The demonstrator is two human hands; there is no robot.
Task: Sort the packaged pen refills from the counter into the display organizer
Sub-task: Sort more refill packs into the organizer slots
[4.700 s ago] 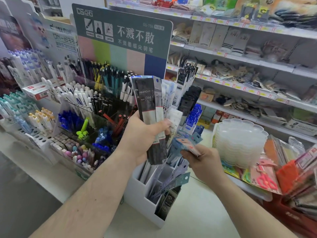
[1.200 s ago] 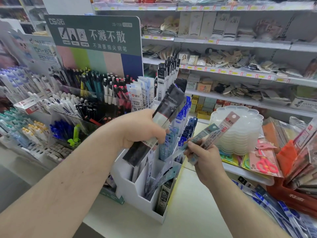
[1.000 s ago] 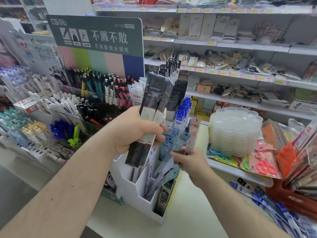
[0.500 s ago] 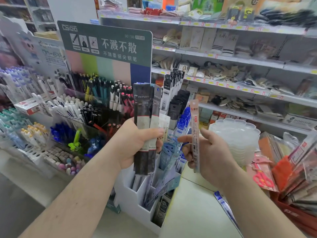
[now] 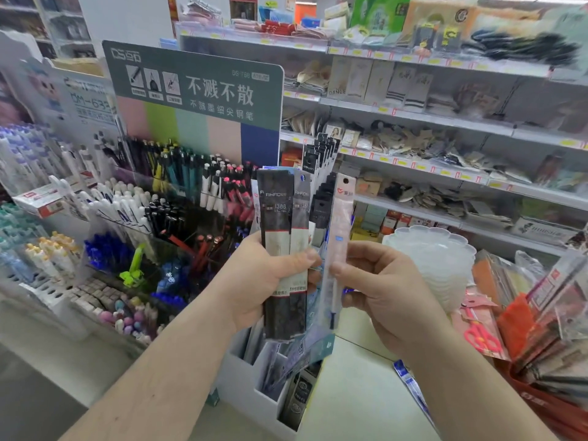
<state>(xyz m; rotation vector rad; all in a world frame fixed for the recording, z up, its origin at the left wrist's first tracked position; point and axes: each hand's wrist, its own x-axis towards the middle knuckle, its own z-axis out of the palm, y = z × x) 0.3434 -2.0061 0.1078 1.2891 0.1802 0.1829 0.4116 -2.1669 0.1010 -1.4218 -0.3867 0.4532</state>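
The left hand (image 5: 267,281) clamps a fan of dark refill packs (image 5: 281,237) while the right hand (image 5: 378,291) pinches one pale pack (image 5: 340,224) beside them, likely matching it before dropping it into the white organizer (image 5: 245,377) below both hands.

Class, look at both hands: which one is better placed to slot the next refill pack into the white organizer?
Probably the right hand: it pinches one pink refill pack, free to drop into the white organizer; the left hand grips a whole bundle.

left forearm (image 5: 165,370) bare, no sleeve; right forearm (image 5: 471,386) bare; hands ungloved, no rings, no watch
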